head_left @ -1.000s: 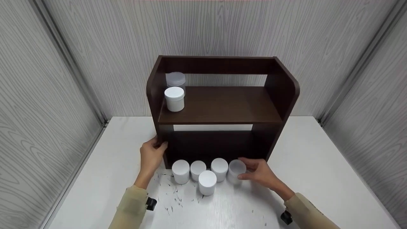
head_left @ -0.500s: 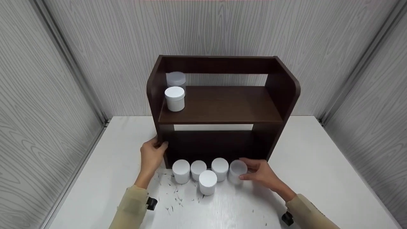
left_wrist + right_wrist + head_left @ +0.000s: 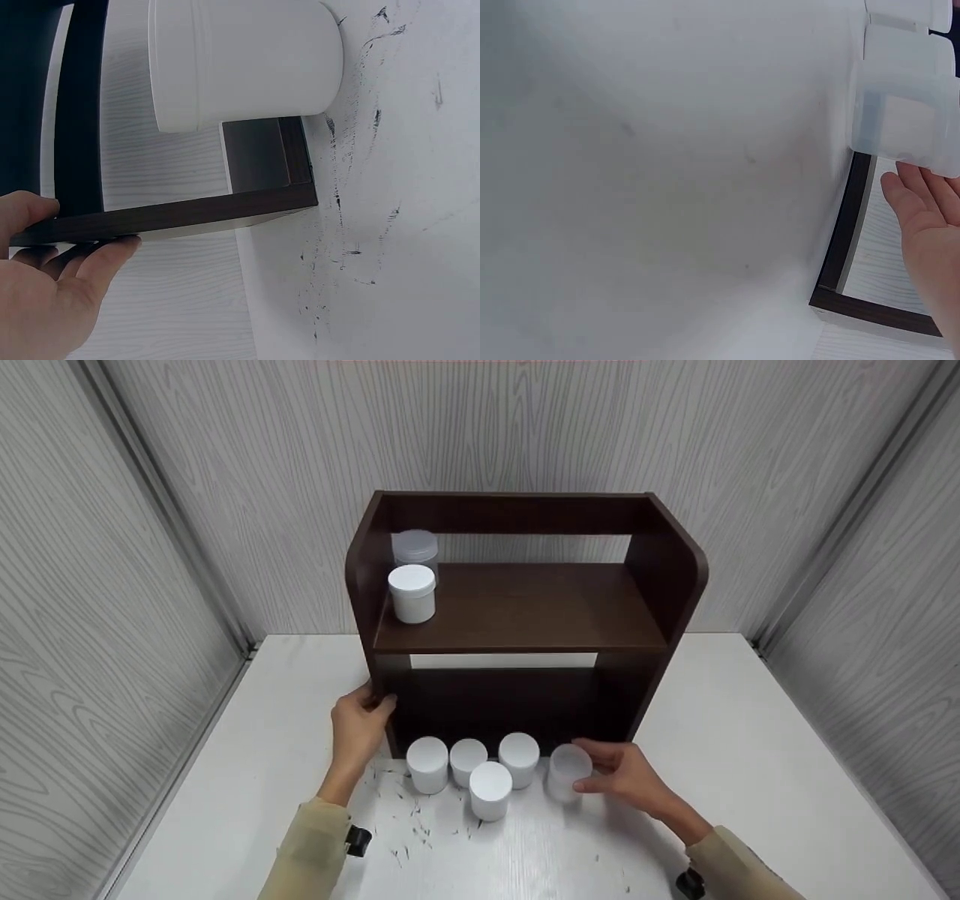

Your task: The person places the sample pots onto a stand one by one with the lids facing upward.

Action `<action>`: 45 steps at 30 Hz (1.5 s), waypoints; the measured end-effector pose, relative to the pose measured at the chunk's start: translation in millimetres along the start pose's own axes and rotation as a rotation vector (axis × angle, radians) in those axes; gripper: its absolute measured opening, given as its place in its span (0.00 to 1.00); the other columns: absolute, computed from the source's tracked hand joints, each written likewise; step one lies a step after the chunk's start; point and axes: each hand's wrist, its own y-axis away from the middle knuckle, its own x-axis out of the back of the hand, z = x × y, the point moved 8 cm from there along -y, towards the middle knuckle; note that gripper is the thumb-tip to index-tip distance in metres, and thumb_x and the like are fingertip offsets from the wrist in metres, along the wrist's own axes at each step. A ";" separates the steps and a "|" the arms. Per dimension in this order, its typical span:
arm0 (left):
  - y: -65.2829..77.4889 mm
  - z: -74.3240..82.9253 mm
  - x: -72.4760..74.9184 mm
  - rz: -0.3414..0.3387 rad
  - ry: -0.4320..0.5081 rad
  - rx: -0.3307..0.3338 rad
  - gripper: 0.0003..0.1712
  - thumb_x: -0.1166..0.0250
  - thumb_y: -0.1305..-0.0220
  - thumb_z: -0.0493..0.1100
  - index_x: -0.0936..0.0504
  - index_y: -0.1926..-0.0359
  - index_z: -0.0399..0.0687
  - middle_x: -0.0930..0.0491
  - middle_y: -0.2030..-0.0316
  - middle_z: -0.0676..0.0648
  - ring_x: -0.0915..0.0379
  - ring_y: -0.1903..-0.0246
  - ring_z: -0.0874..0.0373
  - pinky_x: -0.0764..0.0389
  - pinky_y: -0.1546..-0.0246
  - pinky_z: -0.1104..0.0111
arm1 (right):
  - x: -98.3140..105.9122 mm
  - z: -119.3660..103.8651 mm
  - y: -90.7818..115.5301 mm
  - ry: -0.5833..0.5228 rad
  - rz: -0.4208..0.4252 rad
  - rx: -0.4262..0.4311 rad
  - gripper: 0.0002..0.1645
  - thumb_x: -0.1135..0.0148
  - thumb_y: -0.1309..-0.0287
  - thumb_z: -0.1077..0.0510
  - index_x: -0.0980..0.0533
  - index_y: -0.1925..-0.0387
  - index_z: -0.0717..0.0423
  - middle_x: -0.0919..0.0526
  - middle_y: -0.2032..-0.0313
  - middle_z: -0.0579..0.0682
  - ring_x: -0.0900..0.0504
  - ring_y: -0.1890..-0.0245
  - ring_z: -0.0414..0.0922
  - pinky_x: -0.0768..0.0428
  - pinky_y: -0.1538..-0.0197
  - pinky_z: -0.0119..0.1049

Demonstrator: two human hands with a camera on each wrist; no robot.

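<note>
My left hand (image 3: 358, 726) grips the left side panel of a dark brown two-tier shelf (image 3: 525, 607). In the left wrist view its thumb and fingers (image 3: 109, 259) lie on opposite faces of that panel. A translucent jar (image 3: 570, 772) stands at the right end of a group of jars, held between the thumb and fingers of my right hand (image 3: 634, 781). The right wrist view has the same translucent jar (image 3: 907, 124) at its right edge, fingertips right at its lid. White lidded jars, among them a front one (image 3: 490, 791), stand to its left before the shelf.
On the upper tier at the left stand a white jar (image 3: 412, 596) and, behind it, a translucent jar (image 3: 415, 545). Dark scuff marks spot the white table (image 3: 300, 780). Wood-grain panels (image 3: 525, 427) close in the back and both sides.
My right hand has drawn the translucent jar slightly right and towards me, widening its gap from the white jar beside it. The left hand stays put on the shelf.
</note>
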 end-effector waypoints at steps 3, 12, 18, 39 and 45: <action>0.5 0.3 0.2 -0.006 -0.011 -0.006 0.25 0.33 0.28 0.37 0.21 0.37 0.26 0.14 0.48 0.31 0.15 0.49 0.42 0.15 0.53 0.63 | -0.2 -0.8 0.8 -0.004 -0.007 0.009 0.45 0.19 0.46 0.63 0.29 0.30 0.72 0.28 0.30 0.69 0.27 0.31 0.64 0.25 0.34 0.39; 0.9 0.6 0.7 -0.001 -0.029 0.003 0.23 0.33 0.29 0.37 0.20 0.38 0.27 0.14 0.50 0.32 0.15 0.50 0.42 0.15 0.53 0.61 | -0.7 -0.7 0.0 -0.016 0.006 0.010 0.45 0.18 0.47 0.64 0.28 0.31 0.72 0.28 0.31 0.69 0.30 0.29 0.62 0.27 0.33 0.38; 0.4 2.2 0.5 0.003 -0.027 -0.006 0.24 0.33 0.30 0.37 0.20 0.38 0.26 0.14 0.50 0.32 0.14 0.51 0.42 0.15 0.55 0.63 | 0.5 -0.5 1.5 -0.023 0.015 0.007 0.45 0.18 0.48 0.64 0.28 0.31 0.73 0.28 0.31 0.69 0.31 0.29 0.62 0.27 0.33 0.38; 0.9 2.1 0.6 0.012 -0.015 -0.001 0.23 0.33 0.30 0.37 0.19 0.38 0.28 0.13 0.50 0.33 0.14 0.51 0.44 0.17 0.57 0.69 | -1.3 -3.0 1.5 -0.047 -0.005 0.027 0.45 0.18 0.47 0.66 0.29 0.31 0.74 0.28 0.31 0.71 0.32 0.28 0.62 0.27 0.32 0.37; 1.1 2.8 0.7 0.013 -0.017 -0.001 0.24 0.32 0.30 0.37 0.20 0.37 0.26 0.14 0.48 0.32 0.14 0.50 0.42 0.15 0.51 0.56 | -1.8 -1.3 1.4 -0.051 0.008 0.009 0.45 0.18 0.48 0.66 0.29 0.31 0.74 0.28 0.31 0.70 0.32 0.28 0.62 0.27 0.33 0.37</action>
